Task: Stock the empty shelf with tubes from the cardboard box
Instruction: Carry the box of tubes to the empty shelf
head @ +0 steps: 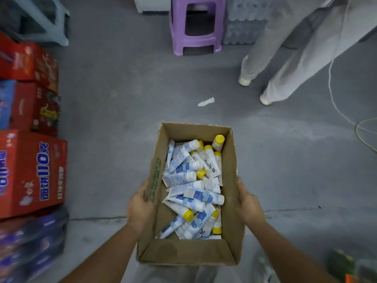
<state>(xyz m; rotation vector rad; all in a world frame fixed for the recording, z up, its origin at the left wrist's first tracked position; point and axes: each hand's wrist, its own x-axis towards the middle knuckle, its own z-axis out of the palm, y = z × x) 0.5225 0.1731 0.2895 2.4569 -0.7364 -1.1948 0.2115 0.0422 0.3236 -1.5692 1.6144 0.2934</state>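
An open cardboard box (pixel 230 180) is held above the grey floor in the lower middle of the head view. It holds several white tubes (pixel 193 196) lying jumbled, some with blue labels and white caps, others with yellow caps. My left hand (pixel 139 205) grips the box's left wall, thumb up near the rim. On the opposite wall my right hand (pixel 247 203) grips in the same way. The fingers of both hands are hidden behind the box sides. No shelf is in view.
Stacked red cartons (pixel 32 172) and blue packs (pixel 30 246) line the left edge. A purple plastic stool (pixel 195 37) stands at the far middle. Another person's legs (pixel 289 64) are at the upper right, beside a white cable (pixel 334 99). A white scrap (pixel 206 102) lies on the floor.
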